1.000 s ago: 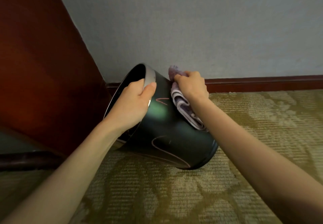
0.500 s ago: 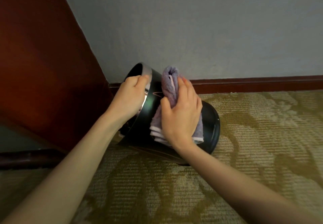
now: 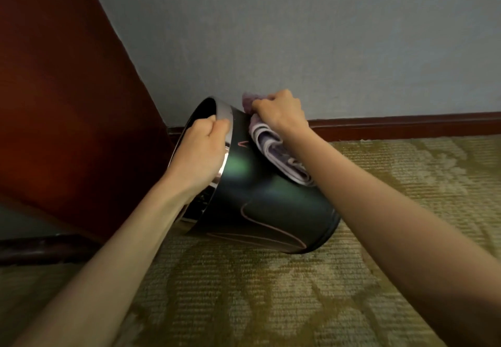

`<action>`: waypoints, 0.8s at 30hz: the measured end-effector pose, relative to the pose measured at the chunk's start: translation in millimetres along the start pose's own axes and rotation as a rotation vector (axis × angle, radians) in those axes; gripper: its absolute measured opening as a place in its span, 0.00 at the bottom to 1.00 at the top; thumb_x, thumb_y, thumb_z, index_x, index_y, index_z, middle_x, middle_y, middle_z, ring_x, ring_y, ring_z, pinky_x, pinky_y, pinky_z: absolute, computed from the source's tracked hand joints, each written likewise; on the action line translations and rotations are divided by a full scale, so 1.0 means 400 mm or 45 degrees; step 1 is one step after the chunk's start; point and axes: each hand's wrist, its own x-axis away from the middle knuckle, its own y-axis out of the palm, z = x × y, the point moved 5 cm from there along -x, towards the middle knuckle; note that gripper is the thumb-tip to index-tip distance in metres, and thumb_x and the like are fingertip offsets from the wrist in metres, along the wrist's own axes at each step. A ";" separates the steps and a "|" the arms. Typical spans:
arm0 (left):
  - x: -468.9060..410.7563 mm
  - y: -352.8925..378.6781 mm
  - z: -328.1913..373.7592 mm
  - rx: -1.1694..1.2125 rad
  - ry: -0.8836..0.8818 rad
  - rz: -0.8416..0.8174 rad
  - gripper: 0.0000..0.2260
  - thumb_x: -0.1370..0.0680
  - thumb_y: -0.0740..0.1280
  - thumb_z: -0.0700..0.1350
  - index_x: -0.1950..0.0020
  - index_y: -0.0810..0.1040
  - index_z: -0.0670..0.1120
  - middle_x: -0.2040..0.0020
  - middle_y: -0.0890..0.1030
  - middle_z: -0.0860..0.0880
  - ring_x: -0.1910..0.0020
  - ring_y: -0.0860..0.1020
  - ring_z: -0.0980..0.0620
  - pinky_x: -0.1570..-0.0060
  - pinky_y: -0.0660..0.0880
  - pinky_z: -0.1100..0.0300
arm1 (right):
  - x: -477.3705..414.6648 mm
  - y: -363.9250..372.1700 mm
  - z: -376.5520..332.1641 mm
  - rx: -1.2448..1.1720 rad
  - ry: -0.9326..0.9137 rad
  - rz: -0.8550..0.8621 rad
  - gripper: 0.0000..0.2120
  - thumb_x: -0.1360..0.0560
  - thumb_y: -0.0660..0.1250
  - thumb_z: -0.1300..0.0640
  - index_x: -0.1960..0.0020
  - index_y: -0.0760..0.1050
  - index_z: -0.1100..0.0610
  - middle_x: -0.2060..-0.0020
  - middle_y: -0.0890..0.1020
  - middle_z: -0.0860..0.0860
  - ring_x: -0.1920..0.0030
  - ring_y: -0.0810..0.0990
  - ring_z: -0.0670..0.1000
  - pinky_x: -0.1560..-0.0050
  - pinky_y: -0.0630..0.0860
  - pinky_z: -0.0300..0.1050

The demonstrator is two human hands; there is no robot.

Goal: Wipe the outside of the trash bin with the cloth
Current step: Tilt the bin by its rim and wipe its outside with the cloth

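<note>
A dark glossy trash bin (image 3: 265, 197) with a chrome rim and thin pink line markings is tilted over on the carpet, its mouth facing up and left. My left hand (image 3: 202, 151) grips the chrome rim. My right hand (image 3: 279, 111) presses a folded lilac cloth (image 3: 276, 154) against the bin's upper far side, near the rim. Part of the cloth is hidden under my right hand and forearm.
A dark red wooden panel (image 3: 67, 103) stands close on the left of the bin. A grey wall (image 3: 325, 35) with a red-brown skirting board (image 3: 406, 127) runs behind. The floor is patterned olive carpet (image 3: 271, 292).
My right hand has swept the cloth from the bin's near side back up to the far side by the rim. The bin has tilted so more of its side shows.
</note>
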 end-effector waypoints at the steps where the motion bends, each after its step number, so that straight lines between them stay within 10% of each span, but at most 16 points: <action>1: -0.002 0.003 0.002 -0.005 -0.004 -0.006 0.15 0.20 0.55 0.44 0.58 0.72 0.34 0.62 0.74 0.43 0.60 0.73 0.48 0.57 0.67 0.54 | -0.015 0.001 0.000 -0.003 0.022 -0.032 0.19 0.36 0.66 0.47 0.52 0.81 0.58 0.51 0.82 0.58 0.50 0.79 0.61 0.47 0.76 0.52; 10: -0.008 -0.008 -0.002 -0.092 0.027 0.006 0.16 0.20 0.55 0.43 0.68 0.62 0.47 0.71 0.65 0.51 0.74 0.63 0.58 0.72 0.59 0.61 | 0.057 -0.002 0.016 0.068 -0.149 0.207 0.12 0.29 0.61 0.48 0.51 0.75 0.53 0.51 0.82 0.58 0.50 0.77 0.63 0.54 0.67 0.49; 17: -0.033 -0.026 -0.004 -0.099 -0.005 0.010 0.18 0.20 0.56 0.40 0.70 0.63 0.48 0.72 0.66 0.52 0.76 0.66 0.61 0.71 0.62 0.66 | 0.244 0.046 0.023 -0.029 -0.458 0.515 0.24 0.28 0.62 0.52 0.32 0.70 0.53 0.33 0.74 0.52 0.31 0.68 0.53 0.30 0.60 0.51; 24: -0.032 -0.005 0.026 -0.116 -0.031 0.034 0.19 0.21 0.56 0.39 0.72 0.62 0.48 0.73 0.65 0.51 0.73 0.66 0.57 0.71 0.58 0.58 | 0.213 0.018 0.020 -0.008 -0.477 0.482 0.19 0.26 0.61 0.54 0.35 0.73 0.52 0.37 0.76 0.50 0.36 0.72 0.52 0.34 0.59 0.47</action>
